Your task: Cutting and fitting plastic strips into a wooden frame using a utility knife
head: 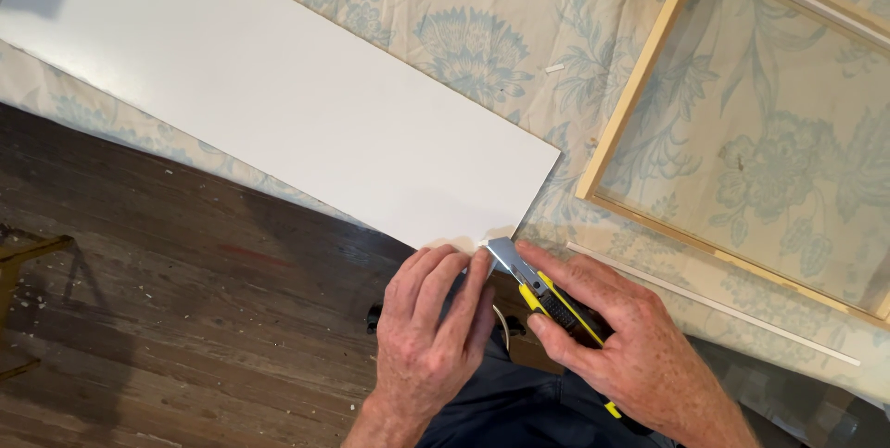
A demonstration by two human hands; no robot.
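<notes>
Head view, looking straight down: the right hand (616, 341) is curled tight around a yellow-and-black utility knife (547, 295), index finger stretched along its top, with the metal blade end pressed right at the near corner of the long white board (297, 110). The left hand (431, 332) sits just beside it, fingers close together and bent, fingertips (482, 267) touching the blade end and the board's edge, gripping nothing that I can make out. The board lies slantwise on a blue floral cloth (482, 40), half over the dark wooden floor (167, 318), a pale wooden frame (640, 87) off to the right and a thin white strip (714, 304) near it.
</notes>
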